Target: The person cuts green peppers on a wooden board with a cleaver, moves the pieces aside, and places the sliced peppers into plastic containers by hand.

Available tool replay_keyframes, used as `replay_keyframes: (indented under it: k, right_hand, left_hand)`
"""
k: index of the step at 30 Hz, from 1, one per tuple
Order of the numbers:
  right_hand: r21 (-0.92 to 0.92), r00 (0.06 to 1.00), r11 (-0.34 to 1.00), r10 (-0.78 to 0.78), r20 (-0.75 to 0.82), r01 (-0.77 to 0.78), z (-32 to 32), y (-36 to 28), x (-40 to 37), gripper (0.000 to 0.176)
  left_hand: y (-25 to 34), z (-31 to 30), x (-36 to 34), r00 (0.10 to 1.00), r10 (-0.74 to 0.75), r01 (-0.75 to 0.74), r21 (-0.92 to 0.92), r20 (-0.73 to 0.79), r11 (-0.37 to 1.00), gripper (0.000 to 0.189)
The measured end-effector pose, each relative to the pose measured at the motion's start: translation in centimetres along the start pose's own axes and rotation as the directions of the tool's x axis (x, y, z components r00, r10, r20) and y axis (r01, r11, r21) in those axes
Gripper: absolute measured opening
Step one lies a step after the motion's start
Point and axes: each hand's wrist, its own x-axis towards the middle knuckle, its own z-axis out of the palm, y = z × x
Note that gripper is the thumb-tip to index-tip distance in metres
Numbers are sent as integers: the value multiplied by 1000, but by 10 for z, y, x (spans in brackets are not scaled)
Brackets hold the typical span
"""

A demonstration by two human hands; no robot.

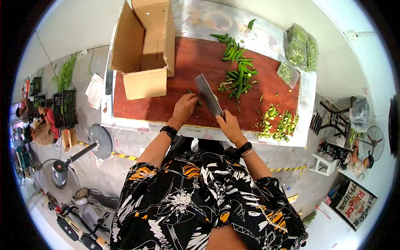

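Observation:
My right hand point(228, 124) is wrapped round the handle of a cleaver point(209, 96), whose broad metal blade slants up and to the left over the red-brown board point(146, 110). Left of the blade, my left hand point(185, 107) is closed, fingertips pinched on a green chili pepper point(189, 91) that is mostly hidden by the fingers. A small green piece point(200, 103) shows between the fingertips and the blade. Farther up the board lies a heap of whole green chilies point(239, 75). Chopped green pieces point(279, 125) are piled at the right front.
An open cardboard box point(145, 84) stands on the board's left part. Bagged greens point(302, 46) are stacked at the back right, with another clear pack point(287, 74) nearer. A floor fan point(59, 175) is at the left. Other people point(46, 121) sit farther off on both sides.

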Motion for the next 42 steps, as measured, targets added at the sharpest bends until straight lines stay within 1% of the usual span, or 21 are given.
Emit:
replay_keyframes:
  k: [2, 3, 5, 6, 8, 13, 15, 17, 19, 21, 22, 24, 26, 28, 29, 30, 32, 34, 39, 40, 42]
  right_hand:
    - [-50, 1000, 999, -5, 31, 7, 2, 2, 3, 30]
    - [-97, 999, 995, -5, 54, 11, 3, 3, 4, 31]
    - [-140, 997, 990, -1, 75, 12, 4, 7, 8, 31]
    - [-178, 995, 984, 5, 97, 13, 5, 6, 8, 31]
    - [-184, 995, 983, 12, 103, 7, 5, 4, 8, 32]
    - [-198, 993, 980, 31, 112, -9, 8, 0, 8, 33]
    - [-287, 990, 958, 50, 135, -9, 7, -5, 7, 34]
    - [-300, 989, 954, 54, 137, -11, 10, -4, 10, 34]
    - [-309, 988, 951, 61, 140, -15, 18, 0, 13, 34]
    - [-344, 996, 939, 36, 79, -6, 31, 3, 21, 34]
    - [-344, 996, 939, 32, 80, -3, 33, 4, 26, 34]
    - [-269, 998, 962, -38, 45, 49, 38, 4, 32, 35]
    - [-240, 998, 969, -43, 38, 51, 34, 3, 34, 35]
    - [-219, 998, 974, -49, 45, 58, 25, -5, 34, 35]
    - [-230, 998, 973, -17, 66, 32, 20, -8, 31, 35]
    - [-241, 996, 971, 17, 85, 4, 17, -10, 26, 35]
    - [-230, 993, 973, 25, 115, 3, 15, -9, 22, 35]
    - [-218, 988, 976, 28, 149, 5, 17, -7, 22, 35]
    - [-338, 987, 941, 70, 142, -18, 22, -9, 23, 33]
    - [-338, 988, 941, 73, 140, -22, 22, -9, 22, 33]
    - [-407, 990, 913, 39, 136, 20, 25, -6, 22, 33]
  left_hand:
    - [-2, -1, -3, 1000, 22, -22, -62, -9, 998, 25]
    - [1, -4, -2, 1000, 20, -20, -63, -11, 998, 25]
    - [7, -10, 3, 997, 73, -73, 0, -23, 997, 24]
    - [6, -9, 2, 997, 72, -72, -1, -25, 997, 24]
    - [3, -8, -1, 997, 76, -77, -22, -25, 997, 22]
    - [3, -6, -3, 1000, 17, -18, -62, -18, 998, 19]
    - [2, -5, -2, 1000, 9, -11, -66, -25, 998, 19]
    - [1, -4, -3, 998, 20, -23, -59, -62, 998, 19]
    - [3, -5, -2, 998, 5, -9, -66, -55, 998, 19]
    - [4, -4, -1, 999, 1, -5, -75, -51, 997, 19]
    - [4, -3, -1, 999, -21, 19, -58, -32, 998, 18]
    - [5, -5, -2, 999, -41, 41, -34, -12, 999, 18]
    - [9, -8, 3, 998, -40, 38, -40, -55, 998, 13]
    - [5, -7, 3, 997, -7, 4, -36, -71, 999, 13]
    - [4, -6, 0, 997, 22, -25, -35, -80, 999, 12]
    - [5, -7, -1, 997, 18, -21, -39, -77, 999, 12]
    - [6, -8, 1, 996, -81, 83, -77, 23, 994, 16]
    - [7, -9, 1, 997, -73, 73, -93, 7, 993, 17]
    - [0, -17, 4, 1000, -20, 19, -82, -6, 996, 20]
    - [-2, -20, 5, 999, -45, 45, -60, 1, 997, 21]
    - [-3, -21, 6, 997, -73, 73, -37, 4, 997, 21]
